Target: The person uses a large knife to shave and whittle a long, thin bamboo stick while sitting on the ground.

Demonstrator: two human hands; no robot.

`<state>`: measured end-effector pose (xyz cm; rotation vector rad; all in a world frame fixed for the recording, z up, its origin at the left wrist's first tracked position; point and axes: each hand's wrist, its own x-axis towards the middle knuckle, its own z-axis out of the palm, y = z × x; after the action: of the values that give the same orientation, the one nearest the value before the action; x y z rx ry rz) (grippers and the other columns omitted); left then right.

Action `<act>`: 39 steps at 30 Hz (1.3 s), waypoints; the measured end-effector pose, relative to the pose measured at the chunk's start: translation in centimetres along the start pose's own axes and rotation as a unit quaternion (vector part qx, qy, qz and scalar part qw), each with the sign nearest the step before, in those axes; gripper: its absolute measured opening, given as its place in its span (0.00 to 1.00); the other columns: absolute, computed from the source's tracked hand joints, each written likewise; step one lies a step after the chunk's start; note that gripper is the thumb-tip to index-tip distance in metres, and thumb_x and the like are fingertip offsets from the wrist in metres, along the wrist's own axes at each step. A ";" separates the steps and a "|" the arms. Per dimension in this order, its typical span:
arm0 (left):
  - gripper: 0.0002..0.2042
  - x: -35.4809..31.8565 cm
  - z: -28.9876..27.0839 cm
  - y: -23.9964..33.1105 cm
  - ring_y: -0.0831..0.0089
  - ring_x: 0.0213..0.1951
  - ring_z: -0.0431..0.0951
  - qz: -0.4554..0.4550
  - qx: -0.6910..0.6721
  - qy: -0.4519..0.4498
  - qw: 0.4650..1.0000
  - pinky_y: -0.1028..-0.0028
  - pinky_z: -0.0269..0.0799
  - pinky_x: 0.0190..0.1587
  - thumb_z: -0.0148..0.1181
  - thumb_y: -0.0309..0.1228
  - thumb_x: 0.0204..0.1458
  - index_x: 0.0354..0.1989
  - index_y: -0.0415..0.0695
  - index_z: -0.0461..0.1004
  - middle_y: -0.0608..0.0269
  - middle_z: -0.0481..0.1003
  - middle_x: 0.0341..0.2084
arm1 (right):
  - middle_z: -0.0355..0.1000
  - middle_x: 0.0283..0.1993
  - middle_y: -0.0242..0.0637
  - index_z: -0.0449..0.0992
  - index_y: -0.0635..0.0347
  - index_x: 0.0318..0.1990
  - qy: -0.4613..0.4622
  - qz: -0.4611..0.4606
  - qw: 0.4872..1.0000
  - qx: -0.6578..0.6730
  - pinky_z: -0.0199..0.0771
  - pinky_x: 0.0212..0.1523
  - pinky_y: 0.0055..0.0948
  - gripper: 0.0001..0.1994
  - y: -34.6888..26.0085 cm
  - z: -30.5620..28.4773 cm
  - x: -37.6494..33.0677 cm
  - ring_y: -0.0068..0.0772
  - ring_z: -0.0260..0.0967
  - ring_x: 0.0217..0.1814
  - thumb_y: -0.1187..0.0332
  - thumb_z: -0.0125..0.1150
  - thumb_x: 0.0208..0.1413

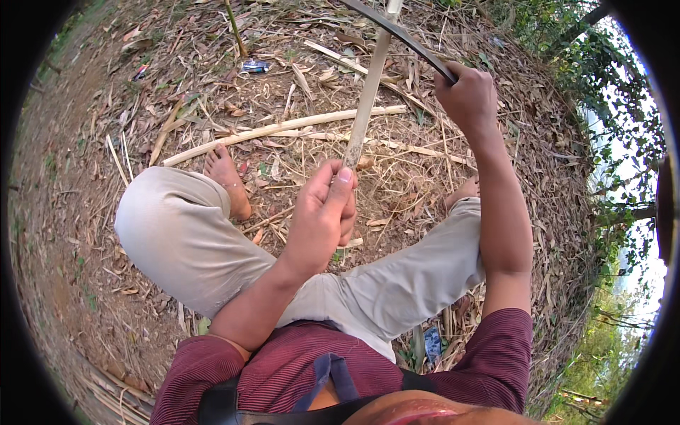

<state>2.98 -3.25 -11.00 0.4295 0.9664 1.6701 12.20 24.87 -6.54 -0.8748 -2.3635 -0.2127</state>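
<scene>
My left hand (327,212) is closed round the lower end of a pale split strip of wood or bamboo (370,92), thumb along its top. The strip points away from me and leaves the picture at the upper edge. In my right hand (467,95) is the end of a long dark blade (407,39), like a machete or large knife; its handle is hidden in my fist. The blade slants up to the left and crosses the strip near its far end. I cannot tell whether the edge bites into the wood.
Between my bare feet and beyond lie a long peeled pole (283,127), another pale strip (340,58) and curly shavings (404,177). A blue crumpled packet (255,66) rests near a thin upright stem (236,32). Dry leaves cover the ground; leafy bushes (616,127) stand at right.
</scene>
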 end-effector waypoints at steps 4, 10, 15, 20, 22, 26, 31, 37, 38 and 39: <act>0.09 1.4 -0.6 -0.7 0.88 0.13 0.47 -0.029 -0.042 0.001 0.999 0.80 0.40 0.14 0.45 0.39 0.70 0.40 0.48 0.64 0.78 0.51 0.17 | 0.75 0.21 0.37 0.77 0.56 0.27 -0.095 -0.029 0.995 -0.007 0.77 0.26 0.40 0.10 -1.0 0.2 -2.8 0.39 0.77 0.23 0.61 0.62 0.57; 0.09 1.5 -1.1 -0.9 0.87 0.13 0.47 -0.056 -0.031 0.062 0.996 0.80 0.41 0.14 0.46 0.39 0.70 0.39 0.49 0.64 0.78 0.52 0.17 | 0.75 0.24 0.39 0.72 0.56 0.24 -0.088 -0.207 0.967 0.121 0.76 0.26 0.40 0.08 -8.5 -0.5 -7.7 0.42 0.76 0.24 0.70 0.68 0.40; 0.10 0.0 0.1 -0.8 0.87 0.13 0.47 -0.004 0.016 0.004 1.000 0.80 0.42 0.13 0.44 0.40 0.71 0.39 0.49 0.63 0.77 0.51 0.17 | 0.76 0.24 0.37 0.76 0.55 0.27 -0.043 -0.151 0.977 0.146 0.76 0.26 0.40 0.07 -6.7 -0.3 -5.6 0.42 0.77 0.25 0.68 0.68 0.40; 0.10 -0.5 0.7 -0.7 0.88 0.13 0.47 -0.017 0.028 0.013 0.999 0.81 0.43 0.13 0.43 0.39 0.71 0.39 0.48 0.62 0.77 0.51 0.16 | 0.77 0.26 0.37 0.78 0.55 0.30 -0.011 -0.126 0.987 0.101 0.76 0.27 0.40 0.05 -3.8 1.0 -3.5 0.44 0.76 0.25 0.67 0.65 0.46; 0.10 -1.4 0.6 -1.5 0.88 0.13 0.47 -0.032 0.034 -0.012 0.999 0.81 0.44 0.13 0.43 0.39 0.71 0.39 0.48 0.62 0.77 0.51 0.16 | 0.76 0.23 0.39 0.78 0.56 0.29 -0.001 -0.056 0.998 0.035 0.77 0.27 0.41 0.07 -0.2 2.2 -1.8 0.44 0.75 0.22 0.64 0.62 0.53; 0.10 -1.2 0.0 -1.7 0.87 0.13 0.48 -0.052 0.049 -0.048 0.996 0.81 0.45 0.13 0.43 0.40 0.71 0.39 0.48 0.62 0.77 0.52 0.16 | 0.73 0.18 0.41 0.78 0.58 0.27 -0.024 0.049 0.997 0.054 0.76 0.25 0.40 0.09 2.5 0.3 -0.9 0.43 0.73 0.18 0.64 0.61 0.55; 0.11 -0.5 0.0 -2.2 0.87 0.13 0.47 -0.064 -0.034 -0.029 0.997 0.80 0.44 0.14 0.43 0.41 0.71 0.39 0.49 0.61 0.76 0.53 0.17 | 0.73 0.21 0.38 0.76 0.56 0.27 -0.031 -0.186 0.976 0.111 0.71 0.24 0.38 0.06 -3.5 -0.5 -5.8 0.41 0.73 0.20 0.71 0.69 0.43; 0.11 -0.2 0.5 -1.5 0.87 0.13 0.47 -0.051 -0.001 -0.035 0.998 0.81 0.42 0.14 0.43 0.41 0.71 0.38 0.49 0.61 0.76 0.52 0.17 | 0.77 0.24 0.38 0.79 0.54 0.30 -0.015 -0.087 0.995 0.052 0.75 0.28 0.40 0.06 2.4 1.4 -4.3 0.44 0.75 0.23 0.68 0.69 0.42; 0.11 -0.4 0.4 -2.0 0.87 0.13 0.47 -0.059 -0.009 -0.032 0.998 0.81 0.42 0.14 0.43 0.41 0.71 0.38 0.49 0.62 0.76 0.52 0.17 | 0.76 0.24 0.39 0.79 0.55 0.30 -0.010 -0.102 0.994 0.036 0.76 0.29 0.40 0.06 2.7 1.5 -4.6 0.45 0.75 0.23 0.68 0.68 0.43; 0.10 -0.7 0.1 -2.4 0.87 0.13 0.47 -0.067 -0.013 -0.030 0.997 0.81 0.42 0.13 0.43 0.41 0.71 0.39 0.49 0.62 0.76 0.52 0.17 | 0.76 0.24 0.40 0.79 0.55 0.30 -0.001 -0.114 0.993 0.021 0.76 0.29 0.40 0.05 2.9 1.6 -4.6 0.46 0.75 0.24 0.68 0.67 0.45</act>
<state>4.77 -3.71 -12.66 0.3864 0.9094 1.5396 16.06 25.12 -10.71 -0.5834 -2.4596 -0.2522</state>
